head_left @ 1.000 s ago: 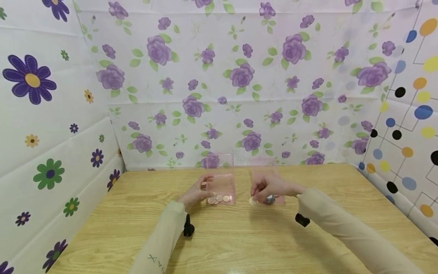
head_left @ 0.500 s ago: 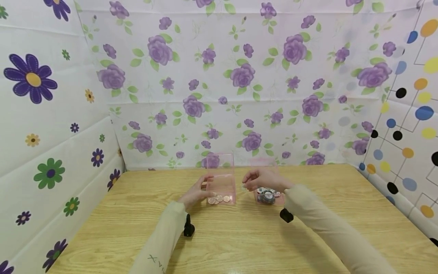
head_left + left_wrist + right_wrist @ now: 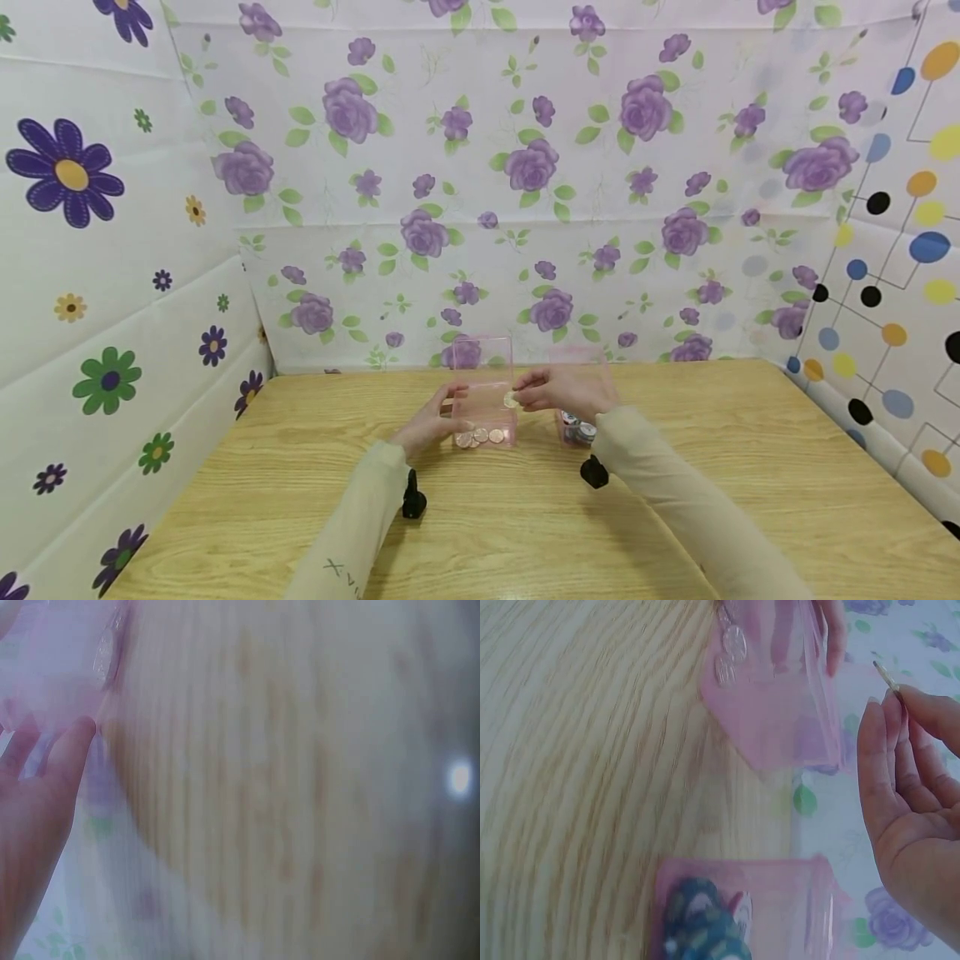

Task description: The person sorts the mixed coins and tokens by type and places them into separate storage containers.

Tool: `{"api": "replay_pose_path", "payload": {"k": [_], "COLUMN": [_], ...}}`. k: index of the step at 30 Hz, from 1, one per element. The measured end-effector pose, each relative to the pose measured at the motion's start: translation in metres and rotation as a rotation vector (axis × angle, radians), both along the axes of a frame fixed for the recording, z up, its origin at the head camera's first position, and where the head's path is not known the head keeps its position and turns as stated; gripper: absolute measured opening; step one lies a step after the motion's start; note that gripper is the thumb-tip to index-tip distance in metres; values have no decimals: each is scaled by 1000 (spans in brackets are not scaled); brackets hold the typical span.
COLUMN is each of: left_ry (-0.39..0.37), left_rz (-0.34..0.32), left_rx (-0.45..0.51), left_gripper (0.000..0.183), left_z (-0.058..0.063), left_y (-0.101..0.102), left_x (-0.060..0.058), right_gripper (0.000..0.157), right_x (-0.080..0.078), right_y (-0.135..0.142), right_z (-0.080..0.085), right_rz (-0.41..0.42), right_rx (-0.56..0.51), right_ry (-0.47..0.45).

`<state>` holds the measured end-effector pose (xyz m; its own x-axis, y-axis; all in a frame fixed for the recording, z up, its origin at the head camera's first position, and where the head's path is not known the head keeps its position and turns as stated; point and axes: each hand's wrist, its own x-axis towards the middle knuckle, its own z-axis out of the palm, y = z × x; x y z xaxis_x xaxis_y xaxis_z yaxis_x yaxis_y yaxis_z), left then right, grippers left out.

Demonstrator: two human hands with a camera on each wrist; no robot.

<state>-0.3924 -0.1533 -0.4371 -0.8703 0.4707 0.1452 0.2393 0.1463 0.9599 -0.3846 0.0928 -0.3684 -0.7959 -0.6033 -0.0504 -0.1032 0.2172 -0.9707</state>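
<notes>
My left hand [image 3: 431,423] holds the left side of a clear pink plastic box [image 3: 480,410], its lid standing up at the back. Several coins [image 3: 481,435] lie along the front of that box. My right hand [image 3: 558,392] pinches a round gold-coloured coin [image 3: 511,400] between thumb and fingertips, at the box's right side in the head view. Seen edge-on in the right wrist view, the coin [image 3: 886,676] sticks out past the fingertips. Under the right forearm stands a second pink box [image 3: 791,900], partly hidden in the head view, with several poker chips [image 3: 705,922] inside.
Both boxes stand on a wood-grain table [image 3: 480,525] near its back edge. A floral cloth [image 3: 450,192] hangs right behind them, with patterned cloths on both sides. A small black camera sits on each wrist.
My right hand has lifted the coin from beside the right box and carried it left to the left box. The poker chips have come into view. The left hand has stayed put.
</notes>
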Motion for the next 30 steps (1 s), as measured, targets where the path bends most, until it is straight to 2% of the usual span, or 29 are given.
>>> {"api": "replay_pose_path", "payload": {"k": [7,15,30], "left_ry": [-2,-20,23], "left_rz": [6,12,-2], "left_rx": [-16,-35,-43], "left_gripper": [65,62,64], "left_z": [-1,0,3], "left_y": [0,0,0], "left_x": [0,2,3], "right_gripper": [32,28,34], "right_x": [-10,-16,-6], "right_y": [-15,-23,-19], "right_z": [-11,-18,-3], "right_rz": [-6,-92,-70], "right_rx": [-137,-165,-189], "right_ry": [-46,-59,-64]}}
